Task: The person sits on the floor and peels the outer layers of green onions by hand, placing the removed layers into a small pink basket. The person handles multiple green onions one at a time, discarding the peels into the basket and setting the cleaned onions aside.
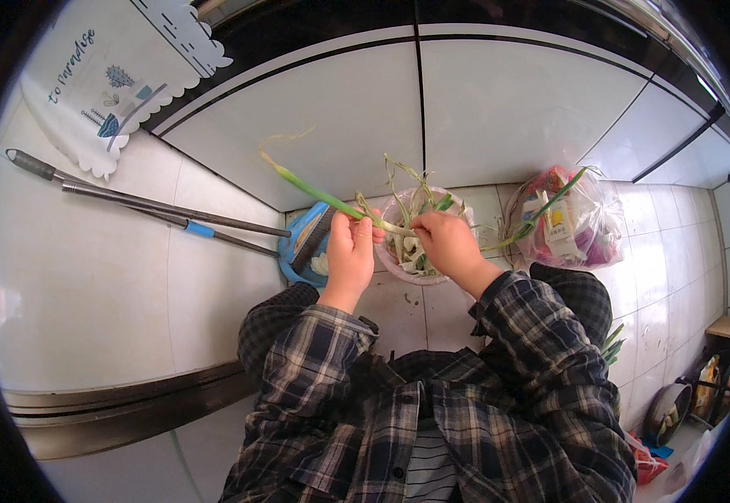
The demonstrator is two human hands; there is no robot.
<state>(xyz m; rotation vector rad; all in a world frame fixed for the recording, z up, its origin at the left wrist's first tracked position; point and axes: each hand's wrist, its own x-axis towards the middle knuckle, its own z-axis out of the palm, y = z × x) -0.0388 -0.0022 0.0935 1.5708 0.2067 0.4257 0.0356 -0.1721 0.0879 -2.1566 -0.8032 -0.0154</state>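
Note:
A long green onion [318,189] slants across in front of me, held over a bin. My left hand [351,256] grips it where the green stalk turns pale, with a withered leaf bent near the fingertips. My right hand [452,246] pinches the white end between thumb and fingers. Below the hands, a pink-lined waste bin [425,280] contains pale peelings and wilted onion leaves [403,182]. Another green stalk [538,217] stretches from beside my right wrist across a plastic bag; where its near end goes I cannot tell.
A blue dustpan [284,258] and a broom, with their long handles [170,209], lie left of the bin. The clear bag of packages [597,220] stands right, near white cabinet doors [315,107]. More green leaves [613,346] show behind my right knee. A pan [668,412] stands far right.

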